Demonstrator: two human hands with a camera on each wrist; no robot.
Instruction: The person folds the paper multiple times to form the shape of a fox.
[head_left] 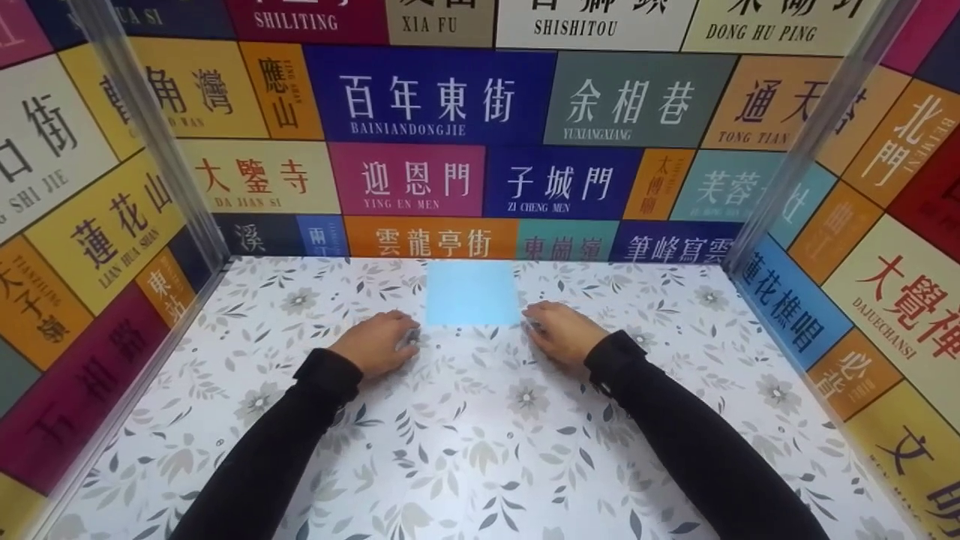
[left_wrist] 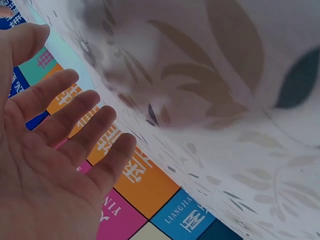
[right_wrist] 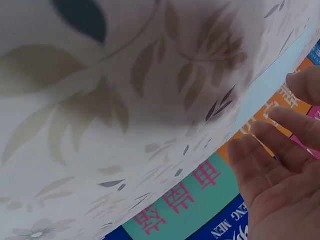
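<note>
Flanking blue sheet [head_left: 472, 293], left hand [head_left: 379, 345] and right hand [head_left: 564, 332] loosely spread, both empty, sign [head_left: 428, 96] reading "BAINIANDONGJIE"

A pale blue sheet [head_left: 472, 292] lies flat at the white floral tabletop's [head_left: 442, 412] far edge.

From the blue sheet [head_left: 472, 292], six o'clock offers passage, while the left hand [head_left: 380, 345] bars eight, the right hand [head_left: 564, 334] four, the printed wall [head_left: 427, 97] twelve.

Floral tabletop [head_left: 457, 420] amid colourful sign-covered walls [head_left: 480, 135].
</note>
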